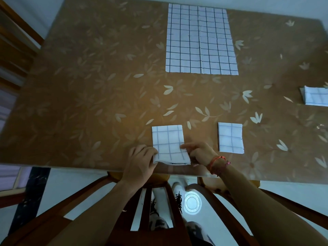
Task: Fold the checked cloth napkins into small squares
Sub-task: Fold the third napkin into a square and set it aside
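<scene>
A wooden chair (16, 41) stands at the far left, beside the surface (88, 86), which wears a brown cover printed with pale leaves.

At the near edge, just left of centre, the left hand (140, 160) grips the lower left corner of the napkin in work (168, 142), its fingers curled against the cloth's edge. This napkin is white with a thin dark check. It is folded down to a small upright rectangle, and the layered edges show along its near side, where the cloth lifts slightly off the surface. The right hand (198, 152) holds the lower right corner: the index finger lies stretched on top of the right edge and the other fingers are curled by the corner. A red thread bracelet (219, 162) circles that wrist.

Well beyond, at the far middle, a large napkin (200, 39) of the same check lies spread flat. A line runs down its middle, and I cannot tell whether it is a crease or two cloths meeting.

Right of the hands, near but apart, a folded square (230, 137) lies flat by itself. At the right border a further folded bundle (316, 95) is partly cut off by the frame.

Below the near edge, curved wooden chair backs (156, 201) stand between the person and the surface.
</scene>
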### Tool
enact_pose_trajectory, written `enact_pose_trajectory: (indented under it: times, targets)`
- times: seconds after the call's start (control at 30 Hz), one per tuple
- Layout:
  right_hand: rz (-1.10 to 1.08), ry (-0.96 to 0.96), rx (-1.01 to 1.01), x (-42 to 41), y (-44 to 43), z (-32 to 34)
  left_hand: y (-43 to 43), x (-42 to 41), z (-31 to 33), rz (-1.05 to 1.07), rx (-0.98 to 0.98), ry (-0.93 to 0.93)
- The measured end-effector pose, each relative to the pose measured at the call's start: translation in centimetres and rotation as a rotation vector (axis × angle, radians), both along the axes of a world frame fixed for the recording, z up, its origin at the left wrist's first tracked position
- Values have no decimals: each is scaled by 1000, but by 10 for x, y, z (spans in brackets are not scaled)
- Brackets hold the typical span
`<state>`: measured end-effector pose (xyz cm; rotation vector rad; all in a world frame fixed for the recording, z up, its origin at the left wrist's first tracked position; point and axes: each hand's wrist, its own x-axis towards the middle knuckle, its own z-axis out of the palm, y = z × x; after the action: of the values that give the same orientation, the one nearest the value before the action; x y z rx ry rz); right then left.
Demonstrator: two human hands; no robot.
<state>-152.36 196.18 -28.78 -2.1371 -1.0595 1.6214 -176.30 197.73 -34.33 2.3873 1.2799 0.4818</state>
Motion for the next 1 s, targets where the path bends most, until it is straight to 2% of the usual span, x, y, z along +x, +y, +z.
enact_pose_trajectory:
  times: [0.13,0.2,0.3,0.4,0.6,0.77,0.83,0.93,1.0]
  targets:
    - [123,-170,58,-1,-4,4,1,-1,3,23,-3,-34]
    - [152,-299,180,-3,-8,-2,2,0,5,50,-28,-29]
    - [205,-334,257,-5,-10,-15,6,2,4,145,-88,-25]
    - [94,-326,341,-7,-4,-17,14,4,1,237,-202,-53]
    - [-16,-269,275,-11,8,-21,29,7,2,269,-262,-206]
    - [-38,-338,217,-13,15,-30,37,4,-7,269,-314,-186]
    - [-46,-346,185,-13,18,-34,38,2,-6,238,-213,-128]
    - [-70,-342,171,-12,20,-38,38,-1,-4,93,69,7]
    - [-85,-336,165,-12,21,-39,39,-2,-6,-30,140,85]
